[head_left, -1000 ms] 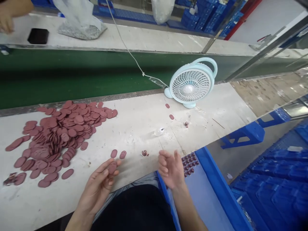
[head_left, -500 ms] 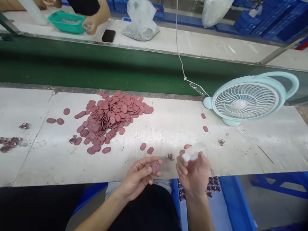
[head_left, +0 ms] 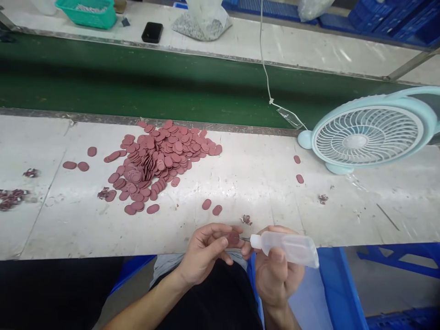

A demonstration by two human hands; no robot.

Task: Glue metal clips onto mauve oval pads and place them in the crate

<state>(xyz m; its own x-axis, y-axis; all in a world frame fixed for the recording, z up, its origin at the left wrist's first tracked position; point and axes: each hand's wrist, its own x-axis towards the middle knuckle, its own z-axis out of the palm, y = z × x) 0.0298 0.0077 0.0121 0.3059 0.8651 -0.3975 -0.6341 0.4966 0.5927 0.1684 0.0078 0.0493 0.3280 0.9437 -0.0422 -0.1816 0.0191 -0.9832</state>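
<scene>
Near the table's front edge my left hand [head_left: 206, 252] pinches a small reddish oval piece [head_left: 233, 237] between thumb and fingers. My right hand [head_left: 277, 270] is wrapped round a translucent white squeeze bottle [head_left: 292, 247], which lies nearly level. Its thin dark nozzle tip [head_left: 244, 239] points left and is at the piece, whether touching or just short of it I cannot tell. A large heap of similar reddish ovals [head_left: 165, 153] spreads over the table, with two loose ovals [head_left: 217, 210] just beyond my left hand.
A light blue fan [head_left: 367, 133] stands at the right. Small dark red pieces [head_left: 12, 199] lie at the far left, another [head_left: 246, 219] beyond my hands. Past the green strip [head_left: 137, 87] are a teal basket [head_left: 92, 19], a black phone-like object [head_left: 152, 32] and a filled bag [head_left: 202, 25].
The bottle has turned from a blurred, tilted pose to nearly level, with its nozzle brought to the piece in my left hand. The view has shifted, and the other person's hand has left it.
</scene>
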